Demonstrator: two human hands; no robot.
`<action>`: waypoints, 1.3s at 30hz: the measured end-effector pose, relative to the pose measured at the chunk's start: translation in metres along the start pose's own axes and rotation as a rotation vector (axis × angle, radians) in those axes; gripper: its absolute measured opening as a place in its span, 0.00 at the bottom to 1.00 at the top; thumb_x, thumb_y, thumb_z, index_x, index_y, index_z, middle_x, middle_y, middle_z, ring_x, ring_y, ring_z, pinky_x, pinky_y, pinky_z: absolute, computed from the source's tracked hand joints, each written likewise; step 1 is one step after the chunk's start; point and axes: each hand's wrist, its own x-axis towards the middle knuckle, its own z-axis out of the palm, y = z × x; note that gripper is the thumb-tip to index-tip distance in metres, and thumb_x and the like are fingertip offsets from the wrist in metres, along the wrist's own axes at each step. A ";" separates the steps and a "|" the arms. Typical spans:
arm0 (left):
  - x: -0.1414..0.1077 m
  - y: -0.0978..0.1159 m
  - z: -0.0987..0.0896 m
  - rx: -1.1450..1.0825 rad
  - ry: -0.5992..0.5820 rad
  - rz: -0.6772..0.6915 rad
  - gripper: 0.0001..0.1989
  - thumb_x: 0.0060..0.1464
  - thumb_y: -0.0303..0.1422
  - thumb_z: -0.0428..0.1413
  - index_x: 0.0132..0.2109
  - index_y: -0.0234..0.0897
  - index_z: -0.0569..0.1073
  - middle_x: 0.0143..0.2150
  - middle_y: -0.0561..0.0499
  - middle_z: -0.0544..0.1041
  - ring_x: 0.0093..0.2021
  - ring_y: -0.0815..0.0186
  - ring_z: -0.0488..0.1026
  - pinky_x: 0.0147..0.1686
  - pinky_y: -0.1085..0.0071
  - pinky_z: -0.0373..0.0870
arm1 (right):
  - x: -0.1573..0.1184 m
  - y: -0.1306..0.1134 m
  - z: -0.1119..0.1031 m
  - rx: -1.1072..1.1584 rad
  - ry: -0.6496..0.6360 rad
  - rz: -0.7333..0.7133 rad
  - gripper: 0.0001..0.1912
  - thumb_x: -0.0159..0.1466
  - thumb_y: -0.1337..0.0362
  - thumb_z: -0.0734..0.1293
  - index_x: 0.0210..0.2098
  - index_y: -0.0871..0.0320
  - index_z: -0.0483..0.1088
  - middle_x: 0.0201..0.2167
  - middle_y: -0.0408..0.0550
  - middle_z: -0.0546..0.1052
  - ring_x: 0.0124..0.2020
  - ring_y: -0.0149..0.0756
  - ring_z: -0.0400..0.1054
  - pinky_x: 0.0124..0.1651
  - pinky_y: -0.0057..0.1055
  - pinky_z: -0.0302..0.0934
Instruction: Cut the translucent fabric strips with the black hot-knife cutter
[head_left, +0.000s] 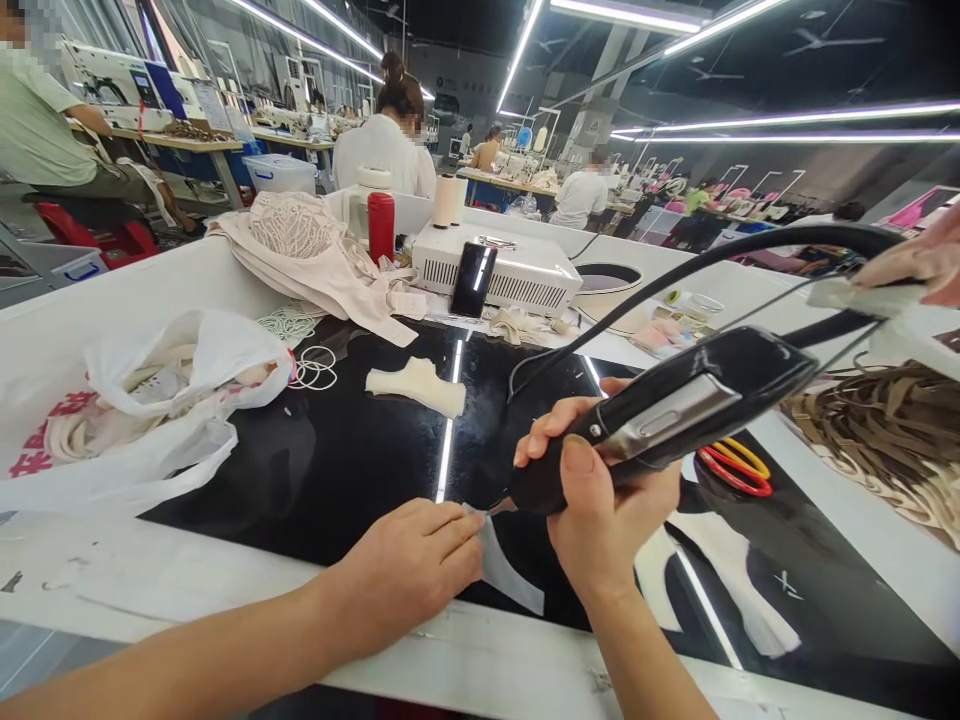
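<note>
My right hand is wrapped round a black corded handheld tool with a silver lever along its side. The tool slants down to the left, and its small metal tip is beside the fingertips of my left hand. Those fingers are pressed together on the upper end of a thin, whitish, see-through fabric piece lying on the black work surface. What exactly the fingertips pinch is partly hidden. Farther back lies a cream fabric piece. More pale cut pieces lie right of my right wrist.
Red-and-yellow-handled scissors and brown straps are at right. A plastic bag lies left. Behind stand a white vented box, a phone and a red bottle. The thick cable arches rightward toward another person's hand.
</note>
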 end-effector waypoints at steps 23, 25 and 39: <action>0.005 0.001 -0.008 0.036 0.008 -0.004 0.09 0.70 0.28 0.52 0.41 0.31 0.75 0.49 0.47 0.82 0.47 0.63 0.79 0.40 0.66 0.77 | 0.001 0.003 0.005 0.002 0.070 0.015 0.21 0.62 0.62 0.74 0.51 0.53 0.65 0.29 0.38 0.75 0.24 0.30 0.69 0.26 0.31 0.67; 0.006 0.001 -0.008 0.043 0.012 0.006 0.08 0.70 0.28 0.53 0.42 0.31 0.75 0.49 0.47 0.82 0.47 0.63 0.79 0.41 0.67 0.76 | 0.000 0.005 0.006 -0.007 0.063 0.022 0.22 0.62 0.61 0.74 0.51 0.53 0.65 0.29 0.38 0.75 0.24 0.30 0.69 0.26 0.31 0.67; 0.004 0.002 -0.006 0.051 0.020 0.006 0.09 0.71 0.28 0.51 0.41 0.32 0.75 0.49 0.47 0.82 0.47 0.63 0.79 0.40 0.67 0.76 | -0.001 0.007 0.012 0.032 0.043 0.052 0.20 0.63 0.62 0.73 0.51 0.51 0.64 0.30 0.36 0.75 0.23 0.29 0.69 0.26 0.31 0.67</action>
